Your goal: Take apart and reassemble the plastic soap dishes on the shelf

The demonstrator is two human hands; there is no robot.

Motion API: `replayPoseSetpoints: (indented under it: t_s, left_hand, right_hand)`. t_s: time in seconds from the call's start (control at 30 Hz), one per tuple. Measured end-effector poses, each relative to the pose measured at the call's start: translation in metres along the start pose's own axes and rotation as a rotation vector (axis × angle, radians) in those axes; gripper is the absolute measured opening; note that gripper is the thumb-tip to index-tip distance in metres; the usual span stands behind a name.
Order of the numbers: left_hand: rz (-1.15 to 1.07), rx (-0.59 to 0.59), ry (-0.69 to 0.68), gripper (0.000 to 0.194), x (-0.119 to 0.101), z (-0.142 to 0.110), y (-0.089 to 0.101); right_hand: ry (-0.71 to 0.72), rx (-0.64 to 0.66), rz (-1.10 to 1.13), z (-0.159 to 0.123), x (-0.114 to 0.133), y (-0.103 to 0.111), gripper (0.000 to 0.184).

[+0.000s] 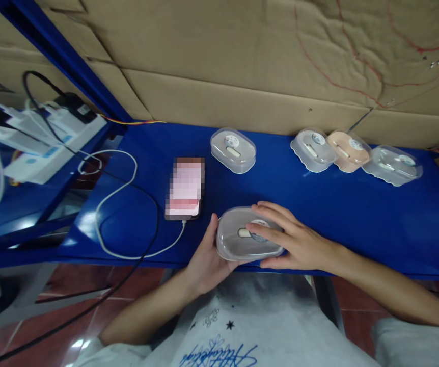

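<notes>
An oval plastic box (230, 244) with a clear domed lid, a pale oblong tab and a round label is between my hands near the table's front edge. My left hand (208, 260) is closed around its left end, thumb up along the side and fingers underneath, mostly hidden. Over the right end lies my right hand (296, 239), index finger on the label, other fingers toward the far rim and thumb at the near edge. A phone (184, 188) with a blurred-out screen lies to the left, a white cable plugged into it.
Along the back of the blue table (265, 188) stand similar boxes: a grey one (238, 155), a whitish one (313, 153), a peach one (347, 150) and a clear grey one (393, 165). A power strip (47, 148) with plugs and cables is at left. Cardboard (219, 86) walls the back.
</notes>
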State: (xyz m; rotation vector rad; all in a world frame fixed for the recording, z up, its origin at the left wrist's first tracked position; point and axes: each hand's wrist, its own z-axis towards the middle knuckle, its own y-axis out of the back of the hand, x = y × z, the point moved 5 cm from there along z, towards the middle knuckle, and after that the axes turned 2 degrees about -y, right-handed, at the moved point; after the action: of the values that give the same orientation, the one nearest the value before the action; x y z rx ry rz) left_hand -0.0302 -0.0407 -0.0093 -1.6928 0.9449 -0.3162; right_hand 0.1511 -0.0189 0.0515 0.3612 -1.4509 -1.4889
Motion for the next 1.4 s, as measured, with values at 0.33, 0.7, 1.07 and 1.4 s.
replayPoseSetpoints:
  t_s: [0.33,0.7,1.07,1.4]
  left_hand:
    - [0.003,0.062,-0.007,0.061,-0.002,0.0,0.0]
    - [0.139,0.073,-0.137,0.054,0.005,-0.001,0.006]
    - [0.168,0.033,-0.154,0.073,0.0,0.003,-0.005]
    - [0.15,-0.017,-0.277,0.065,-0.004,0.006,-0.003]
  right_hand:
    - [0.082,-0.025,0.016,-0.002,0.0,0.005,0.098]
    - [-0.117,0.005,0.256,-0.01,-0.013,0.006,0.106]
    - [-0.099,-0.095,0.177,0.001,-0.017,0.002,0.1]
    - [-0.139,-0.187,0.09,0.049,-0.076,0.012,0.09]
